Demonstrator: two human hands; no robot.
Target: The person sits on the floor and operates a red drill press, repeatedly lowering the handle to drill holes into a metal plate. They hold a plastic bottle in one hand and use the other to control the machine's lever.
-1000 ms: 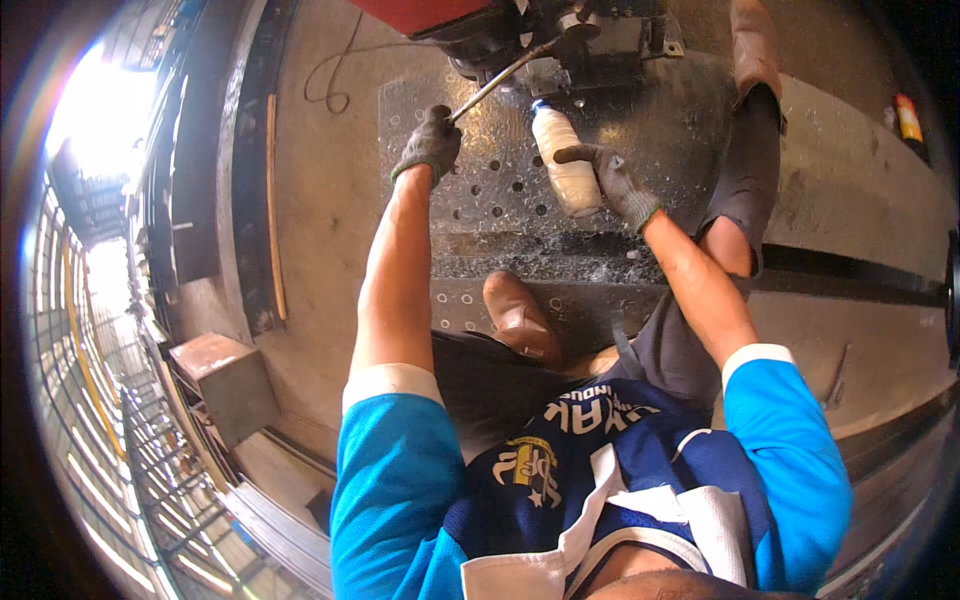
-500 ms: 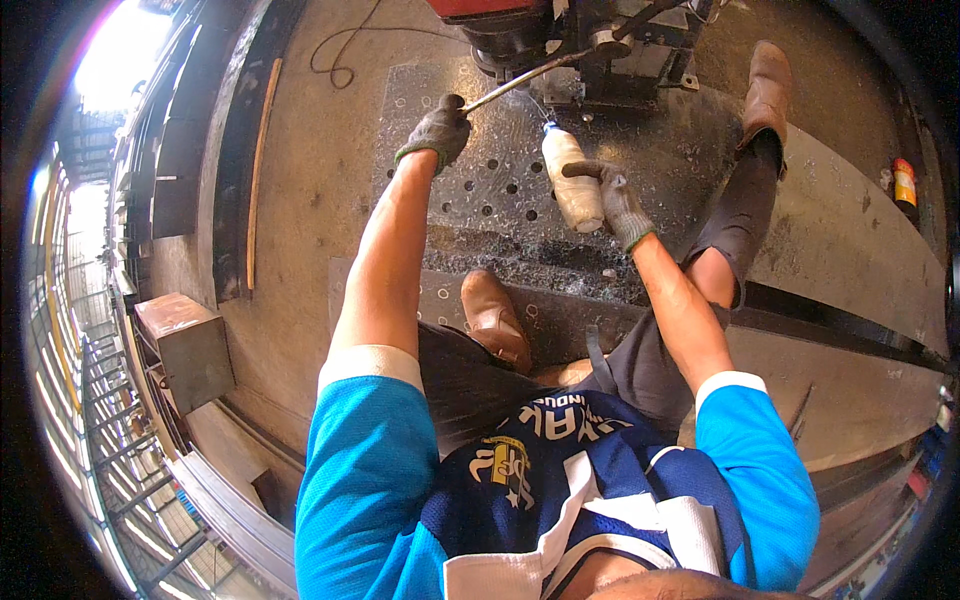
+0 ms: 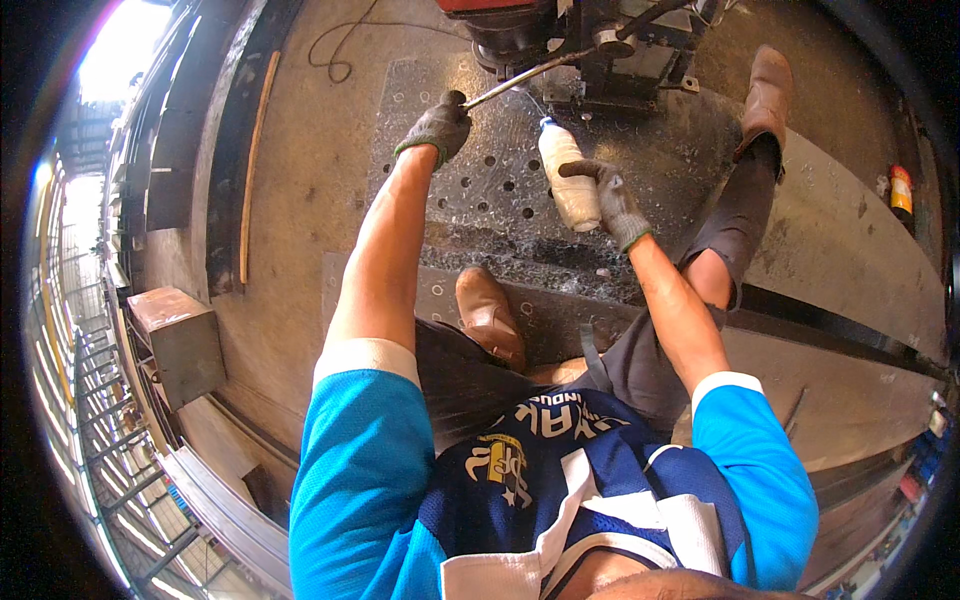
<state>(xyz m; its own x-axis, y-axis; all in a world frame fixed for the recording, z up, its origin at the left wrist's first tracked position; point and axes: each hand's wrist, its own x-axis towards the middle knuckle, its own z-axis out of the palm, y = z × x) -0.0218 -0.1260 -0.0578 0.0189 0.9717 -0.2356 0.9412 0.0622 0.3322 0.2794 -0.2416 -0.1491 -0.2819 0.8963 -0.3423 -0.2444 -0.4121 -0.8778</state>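
If squeezed mid-body, likely yields softly: bottle [image 3: 559,150] in right grip [image 3: 612,196], cap [image 3: 546,122] toward eleven o'clock; lever [image 3: 514,82] in left grip [image 3: 440,127].

My left arm [image 3: 385,250] is stretched forward, almost straight, bare along the forearm. At its end my left hand [image 3: 440,128], gloved, is curled tight like a fist. My right arm [image 3: 680,305] slants forward and inward, also bare along the forearm. My gloved right hand [image 3: 612,198] is bent in a grip, one digit extended leftward. It sits closer to my body than the left, the two well apart.
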